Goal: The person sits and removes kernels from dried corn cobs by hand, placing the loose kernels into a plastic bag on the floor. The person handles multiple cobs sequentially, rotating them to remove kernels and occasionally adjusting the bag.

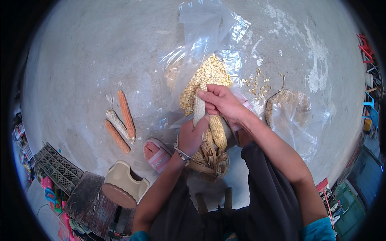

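My left hand (193,135) grips the lower end of a whitish, largely bare corn cob (199,107). Around the cob's upper part, my right hand (221,101) closes with its thumb on the near side; some kernels show at that tip. Beneath the right hand lies an ear of yellow corn (217,132), its upper end hidden by the fingers. Dry husks (212,164) with more ears sit between my feet. Just beyond my hands, loose corn kernels (212,70) fill part of a clear plastic bag (199,36) on the floor.
Several stripped cobs (126,114) lie to the left. Scattered kernels (257,84) are on the concrete floor (90,54) at right, near a round tray (292,99) partly covered by plastic sheeting (297,129). A beige stool (125,180) and a plastic crate (58,168) stand at lower left.
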Tool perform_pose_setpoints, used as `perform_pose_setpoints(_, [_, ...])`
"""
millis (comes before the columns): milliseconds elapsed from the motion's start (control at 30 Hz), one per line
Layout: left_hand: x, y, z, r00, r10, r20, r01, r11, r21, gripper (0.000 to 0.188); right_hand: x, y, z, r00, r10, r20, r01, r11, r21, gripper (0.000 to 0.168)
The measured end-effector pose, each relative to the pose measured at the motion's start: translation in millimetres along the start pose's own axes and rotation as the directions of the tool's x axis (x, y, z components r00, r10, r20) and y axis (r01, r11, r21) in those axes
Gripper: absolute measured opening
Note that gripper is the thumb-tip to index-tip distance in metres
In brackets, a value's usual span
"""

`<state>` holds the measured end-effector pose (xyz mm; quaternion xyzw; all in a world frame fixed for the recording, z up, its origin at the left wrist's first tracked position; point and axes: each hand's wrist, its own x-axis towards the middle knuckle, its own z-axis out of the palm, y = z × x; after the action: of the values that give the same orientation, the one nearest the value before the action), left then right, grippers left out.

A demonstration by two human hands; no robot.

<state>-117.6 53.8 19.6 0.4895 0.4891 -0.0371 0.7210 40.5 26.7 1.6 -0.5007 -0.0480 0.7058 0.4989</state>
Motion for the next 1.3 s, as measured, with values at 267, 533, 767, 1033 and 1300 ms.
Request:
perform_pose_setpoints(267, [7, -17, 1, 0.996, 0.085, -0.014, -0.086, 0.996, -0.038, 0.038, 2, 0, -4, 0.999, 0.047, -0.025, -0.044, 0.993, 0.107, 0.028])
perform_pose_setpoints(533, [3, -8, 5, 0.989, 0.132, -0.059, -0.129, 0.990, 0.056, 0.035, 2, -3, 3, 0.996, 0.042, -0.073, -0.043, 0.999, -0.004, 0.027])
perform_pose_setpoints(767, [2, -5, 3, 0.994, 0.091, -0.056, -0.088, 0.995, 0.052, 0.035, 2, 1, 1, 0.997, 0.060, -0.054, -0.049, 0.983, 0.179, 0.027])
perform_pose_setpoints(1033, [-1, -1, 5, 0.988, 0.138, -0.067, -0.130, 0.986, 0.106, 0.037, 5, -1, -2, 0.999, 0.041, -0.032, -0.039, 0.997, 0.061, 0.024])
perform_pose_setpoints(1300, [-3, 1, 1, 0.998, 0.031, -0.046, -0.030, 0.999, 0.028, 0.037, 6, 5, -3, 1.000, 0.018, 0.016, -0.020, 0.989, 0.144, 0.029])
